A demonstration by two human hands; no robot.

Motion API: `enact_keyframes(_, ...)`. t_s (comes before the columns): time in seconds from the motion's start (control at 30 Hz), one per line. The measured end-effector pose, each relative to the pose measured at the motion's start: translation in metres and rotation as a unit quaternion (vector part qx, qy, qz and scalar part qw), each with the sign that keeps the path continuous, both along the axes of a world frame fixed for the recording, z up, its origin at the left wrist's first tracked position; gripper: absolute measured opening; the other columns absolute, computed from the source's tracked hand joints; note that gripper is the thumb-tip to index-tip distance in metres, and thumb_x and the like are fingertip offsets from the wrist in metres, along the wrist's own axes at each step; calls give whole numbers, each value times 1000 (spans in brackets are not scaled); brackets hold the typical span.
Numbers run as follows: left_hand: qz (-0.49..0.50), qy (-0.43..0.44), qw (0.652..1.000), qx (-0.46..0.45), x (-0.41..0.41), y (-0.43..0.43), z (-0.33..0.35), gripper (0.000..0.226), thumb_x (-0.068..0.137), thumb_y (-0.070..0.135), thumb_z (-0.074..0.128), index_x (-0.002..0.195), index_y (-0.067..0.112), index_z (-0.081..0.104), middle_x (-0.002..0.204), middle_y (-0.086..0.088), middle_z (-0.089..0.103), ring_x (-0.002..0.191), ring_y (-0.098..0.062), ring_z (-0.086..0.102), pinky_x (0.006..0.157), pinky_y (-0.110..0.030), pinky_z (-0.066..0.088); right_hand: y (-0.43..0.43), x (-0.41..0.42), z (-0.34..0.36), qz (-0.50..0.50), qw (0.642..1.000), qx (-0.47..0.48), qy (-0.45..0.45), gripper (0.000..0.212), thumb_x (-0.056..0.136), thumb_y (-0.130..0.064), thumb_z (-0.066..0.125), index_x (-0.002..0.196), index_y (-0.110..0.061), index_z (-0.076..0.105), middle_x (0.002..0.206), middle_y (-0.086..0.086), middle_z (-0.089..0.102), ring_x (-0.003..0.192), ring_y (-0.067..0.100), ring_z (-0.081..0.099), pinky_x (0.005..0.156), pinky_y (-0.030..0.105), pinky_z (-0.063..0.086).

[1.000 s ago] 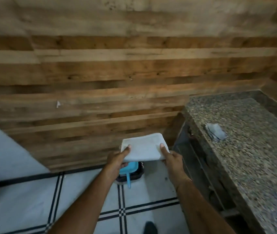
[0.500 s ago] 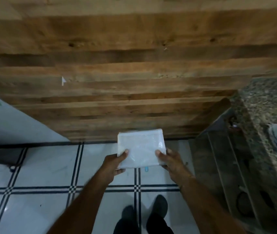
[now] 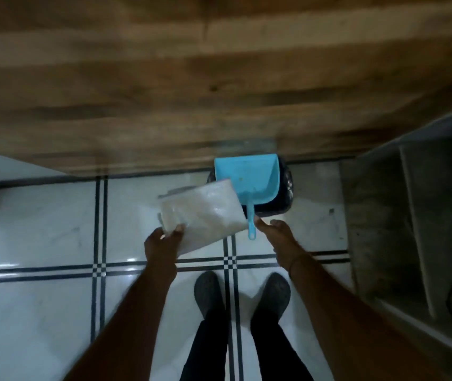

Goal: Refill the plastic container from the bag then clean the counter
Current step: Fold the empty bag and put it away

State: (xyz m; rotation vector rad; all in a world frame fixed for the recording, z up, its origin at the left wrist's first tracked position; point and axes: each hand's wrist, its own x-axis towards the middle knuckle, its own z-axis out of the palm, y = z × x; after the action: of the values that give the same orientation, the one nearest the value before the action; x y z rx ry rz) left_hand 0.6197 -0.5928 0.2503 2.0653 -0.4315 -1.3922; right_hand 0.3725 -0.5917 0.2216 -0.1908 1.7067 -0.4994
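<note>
A flat, whitish plastic bag (image 3: pixel 205 213) is held over the tiled floor. My left hand (image 3: pixel 164 244) pinches its lower left corner, thumb on top. My right hand (image 3: pixel 281 237) is off the bag, fingers straight, its tips close to the handle of a light blue dustpan (image 3: pixel 248 180). The dustpan lies across the top of a small black-lined bin (image 3: pixel 284 202) that stands against the wooden wall. The plastic container and the counter top are out of view.
White floor tiles (image 3: pixel 40 229) with dark double lines spread below. My two dark shoes (image 3: pixel 209 292) stand just behind the bin. Grey stone shelving (image 3: pixel 384 229) under the counter runs along the right. The wooden plank wall (image 3: pixel 191 78) fills the top.
My view tipped down toward the floor. My right hand let go of the bag and moved right, toward the dustpan handle. The bag now hangs tilted from my left hand alone.
</note>
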Motion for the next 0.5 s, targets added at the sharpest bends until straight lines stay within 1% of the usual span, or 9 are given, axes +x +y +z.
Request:
enact_keyframes(0.03,7,-1,1000,-3,3,-3,-23,13,89,19,81,86,15,69,90,-11,70,88,-31,66,86,-44,58,-2,3,-29,-1,1000,10,-11,92,90,-47,74,158,-5,28,162,16,34,146,32,38,118,42,31)
enact_keyframes(0.1,25,-4,1000,-4,9,-8,-67,16,88,23,82,92,13,70,98,-15,71,92,-32,67,88,-45,58,-6,10,-83,16,999,35,-13,97,90,-46,75,158,1,24,161,21,34,146,34,38,116,41,32)
enact_keyframes(0.17,41,1,999,5,13,-10,-100,17,88,25,81,94,15,70,104,-14,71,93,-31,67,83,-39,59,-12,14,-125,30,998,50,-14,94,88,-48,76,153,2,31,154,22,43,140,36,44,111,40,38)
enact_keyframes(0.23,51,18,999,7,15,-11,-129,13,90,24,79,93,18,69,104,-11,70,90,-27,67,78,-34,57,-16,19,-163,28,998,51,-13,88,86,-46,79,149,2,41,144,19,52,132,35,51,102,37,42)
enact_keyframes(0.3,65,22,998,10,16,-13,-148,13,90,24,79,93,19,68,103,-9,70,93,-27,67,81,-35,58,-18,21,-191,21,999,35,18,65,87,-36,81,134,2,57,122,16,62,112,32,59,90,35,46)
enact_keyframes(0.33,73,22,997,11,16,-14,-154,13,90,24,80,92,18,68,103,-9,71,95,-28,68,84,-37,59,-18,20,-199,19,999,21,37,53,89,-31,79,127,2,63,112,16,65,103,30,61,88,37,50)
enact_keyframes(0.4,89,27,996,12,14,-17,-160,13,90,23,80,93,18,68,107,-10,70,102,-30,67,90,-41,58,-12,17,-200,13,999,-5,42,35,96,-24,71,122,-1,65,106,18,67,88,26,65,88,40,56)
enact_keyframes(0.47,96,25,995,20,10,-18,-157,13,90,23,79,93,18,68,109,-10,69,107,-31,66,92,-42,58,1,11,-185,-7,999,-39,11,21,102,-15,62,119,-3,62,102,15,66,79,18,66,77,28,59)
enact_keyframes(0.5,98,24,995,24,9,-18,-154,14,90,24,80,93,19,68,108,-9,69,108,-32,66,92,-42,58,9,6,-174,-15,998,-58,15,17,102,-11,60,117,-3,60,98,13,65,78,16,65,72,22,58)
